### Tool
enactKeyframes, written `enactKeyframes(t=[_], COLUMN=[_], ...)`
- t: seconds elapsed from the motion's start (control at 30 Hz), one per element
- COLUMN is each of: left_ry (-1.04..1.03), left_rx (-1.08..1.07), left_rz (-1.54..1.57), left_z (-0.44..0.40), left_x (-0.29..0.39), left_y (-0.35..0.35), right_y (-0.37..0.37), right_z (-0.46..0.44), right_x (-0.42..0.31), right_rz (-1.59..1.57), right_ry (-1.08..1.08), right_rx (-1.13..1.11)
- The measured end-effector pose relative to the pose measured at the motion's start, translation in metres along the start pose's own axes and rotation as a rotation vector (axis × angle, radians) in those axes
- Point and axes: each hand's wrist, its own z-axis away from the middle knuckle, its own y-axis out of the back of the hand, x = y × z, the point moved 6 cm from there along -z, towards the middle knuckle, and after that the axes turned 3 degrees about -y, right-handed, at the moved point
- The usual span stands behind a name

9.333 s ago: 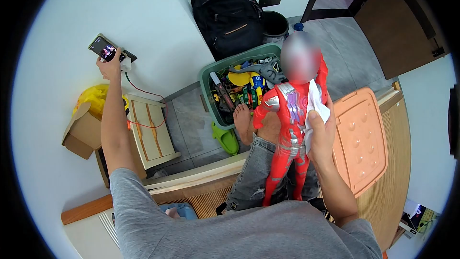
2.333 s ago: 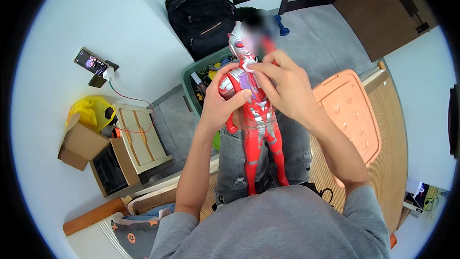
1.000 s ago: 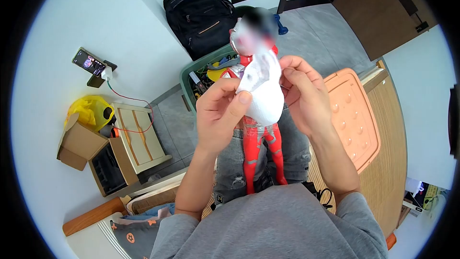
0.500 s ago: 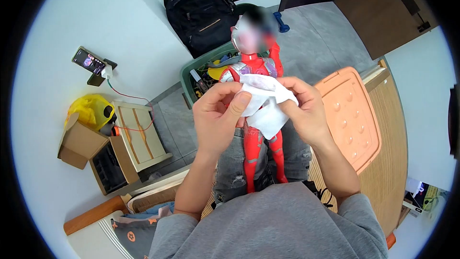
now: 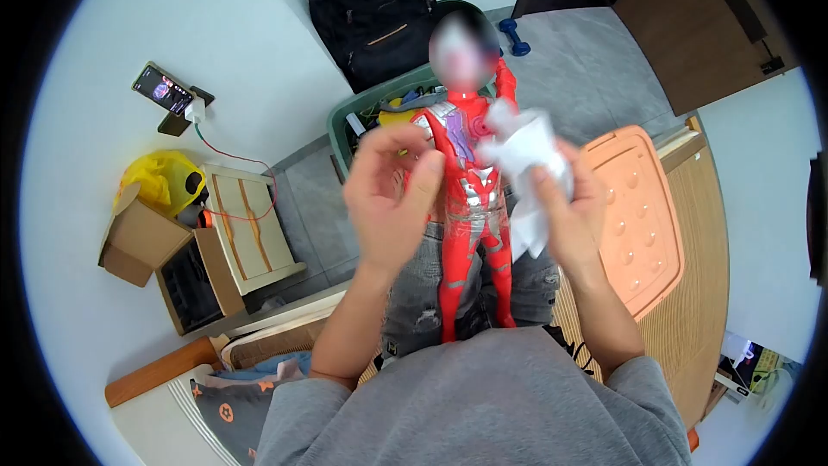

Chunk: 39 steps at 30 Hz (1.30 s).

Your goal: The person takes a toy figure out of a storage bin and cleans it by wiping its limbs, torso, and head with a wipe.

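You have no words, brands or numbers you can read here; only emblem shapes come through.
Take the red figure (image 5: 472,185) as your landmark. Well to its left, the lit phone (image 5: 161,91) shows you colours and marks too small to make out as text. Above and to the left of the figure, the black backpack (image 5: 366,13) carries a light strip (image 5: 387,33) across its front, and you cannot tell whether it is lettered. Below and to the left, the grey cloth (image 5: 244,406) bears printed orange emblems (image 5: 226,412), one of them ring-shaped. Far to the figure's lower right, the coloured panel (image 5: 764,368) is too small for you to read.
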Motion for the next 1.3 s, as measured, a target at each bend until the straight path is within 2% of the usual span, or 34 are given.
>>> enactKeyframes(t=[0.07,0.1,0.17,0.27,0.33,0.43,0.6,0.67,0.8,0.87,0.9,0.97,1.0,1.03,1.1,1.3], left_ry=[0.054,0.054,0.372,0.465,0.537,0.58,0.661,0.67,0.715,0.675,0.642,0.679,0.699,0.718,0.759,0.7], left_rx=[0.058,0.056,-0.052,-0.085,-0.076,0.016,-0.022,-0.038,-0.064,-0.095,-0.127,-0.174,-0.194,-0.213,-0.19,-0.183], left_rz=[-0.214,-0.215,0.179,0.133,0.153,0.311,0.422,0.455,0.59,0.541,0.495,0.568,0.645,0.721,0.658,0.608], left_z=[-0.003,-0.001,0.015,0.034,0.036,0.036,0.037,0.038,0.041,0.044,0.047,0.055,0.057,0.058,0.055,0.061], left_x=[-0.006,-0.01,-0.043,-0.055,-0.052,-0.044,-0.049,-0.048,-0.042,-0.031,-0.026,-0.029,-0.029,-0.027,-0.026,-0.031], left_y=[0.016,0.016,0.008,0.012,0.011,0.014,0.014,0.011,0.005,0.002,0.001,0.004,0.004,0.003,0.006,0.01], right_y=[0.007,0.005,-0.018,-0.056,-0.081,-0.078,-0.067,-0.058,-0.05,-0.055,-0.061,-0.086,-0.097,-0.098,-0.099,-0.083], right_z=[-0.008,-0.014,-0.013,-0.017,-0.016,-0.015,-0.002,-0.001,0.002,0.011,0.013,0.012,0.013,0.015,0.015,0.031], right_x=[-0.018,-0.021,-0.054,-0.05,-0.031,-0.024,-0.005,-0.005,-0.01,-0.024,-0.03,-0.034,-0.033,-0.035,-0.033,-0.024], right_rz=[0.053,0.051,0.509,0.672,0.977,0.935,0.919,0.824,0.666,0.583,0.579,0.616,0.766,0.762,0.758,0.555], right_ry=[0.09,0.09,0.654,0.694,0.802,0.793,0.795,0.944,1.007,1.047,1.043,0.899,0.857,0.854,0.703,0.7], right_rx=[0.088,0.089,0.005,-0.096,-0.32,-0.336,-0.332,-0.286,-0.173,-0.16,-0.164,-0.439,-0.511,-0.509,-0.524,-0.443])
